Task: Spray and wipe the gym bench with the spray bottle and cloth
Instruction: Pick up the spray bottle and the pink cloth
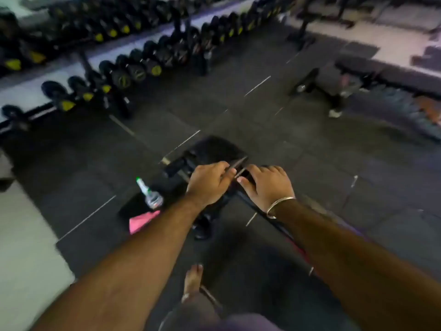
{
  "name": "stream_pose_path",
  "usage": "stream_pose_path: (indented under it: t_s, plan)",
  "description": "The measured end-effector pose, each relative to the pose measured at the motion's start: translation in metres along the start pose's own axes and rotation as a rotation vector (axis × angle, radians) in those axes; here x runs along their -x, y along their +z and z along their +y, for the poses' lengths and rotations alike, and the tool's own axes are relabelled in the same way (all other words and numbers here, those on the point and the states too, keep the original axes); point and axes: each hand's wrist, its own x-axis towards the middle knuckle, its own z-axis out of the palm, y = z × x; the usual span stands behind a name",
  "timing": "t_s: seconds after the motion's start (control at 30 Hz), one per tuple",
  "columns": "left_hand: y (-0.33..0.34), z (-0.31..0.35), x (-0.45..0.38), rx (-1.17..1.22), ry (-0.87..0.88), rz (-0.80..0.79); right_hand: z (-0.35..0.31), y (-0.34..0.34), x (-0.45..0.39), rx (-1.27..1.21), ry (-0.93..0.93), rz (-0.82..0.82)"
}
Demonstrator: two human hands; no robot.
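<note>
The bench [214, 149] is black and stands in the middle of the scene on the dark rubber floor [310, 144]. Its padding looks dark and matte, and the picture is blurred, so the seams are hard to see. A black frame bar [253, 204] runs from the bench toward the near right.

On the near left part of the bench stands the spray bottle [149, 193]. It is clear, with a white neck and a green tip, and it leans a little to the left. Just beside it, on the near side, the pink cloth [143, 222] lies at the edge of the bench and partly hangs over it.

Both hands are at the middle of the bench. The left hand [210, 182] has its fingers curled together on a thin dark metal part [238, 163] of the bench. The right hand [267, 185] lies on the frame with the fingers bent over the far side; whether they really clamp it I cannot tell. A silver bangle [279, 206] is on the right wrist.

A bare foot [193, 278] stands on the floor, near. Far left, a long rack of dumbbells [133, 68] with yellow marks runs across. Far right stands another bench [381, 72].
</note>
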Motion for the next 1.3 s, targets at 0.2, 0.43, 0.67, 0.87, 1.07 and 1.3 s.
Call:
stream_pose_path:
  t_s: [0.2,0.43,0.67,0.87,1.07,1.3]
  plan:
    - [0.027,-0.178,0.068,0.050,-0.399,0.112,-0.109,0.131,-0.074,-0.099,-0.084,-0.273]
    - [0.090,-0.406,0.105,0.135,-0.985,0.239,-0.227,0.327,-0.183,-0.295,0.011,-0.519]
    - [0.151,-0.505,0.122,0.261,-1.153,0.083,-0.298,0.448,-0.216,-0.362,0.110,-0.777]
    - [0.167,-0.528,0.053,0.498,-0.908,0.209,-0.328,0.503,-0.188,-0.282,0.031,-0.762]
    - [0.178,-0.526,0.009,0.603,-0.806,0.139,-0.350,0.533,-0.187,-0.327,0.162,-0.721]
    - [0.159,-0.505,-0.010,0.504,-0.792,0.070,-0.293,0.495,-0.177,-0.660,0.315,-0.727]
